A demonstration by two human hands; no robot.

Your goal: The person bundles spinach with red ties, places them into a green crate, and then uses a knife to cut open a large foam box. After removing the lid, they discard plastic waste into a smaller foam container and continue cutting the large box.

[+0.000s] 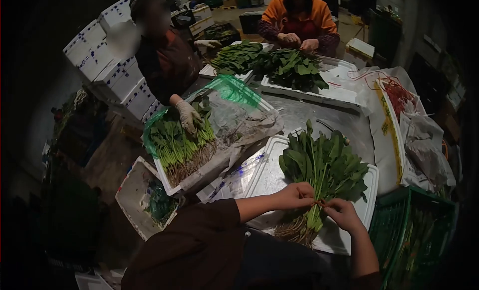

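A bunch of leafy greens (327, 162) with long pale stems and brown roots lies on a white foam lid (366, 205), its leaves pointing away from me. Around the stems, just above the roots, runs a thin reddish tie (319, 203). My left hand (298, 195) pinches one end of it from the left side. On the right, my right hand (344, 213) pinches the other end between thumb and fingers. Both hands are closed, close together over the stems. The tie's exact shape between the fingertips is too small to make out.
A foam box (174, 187) of rooted greens stands left, with a co-worker's gloved hand (187, 115) in it. Another person in orange (272, 15) handles greens across the metal table (349, 123). Red ties (396, 95) lie at right, above a green crate (409, 197).
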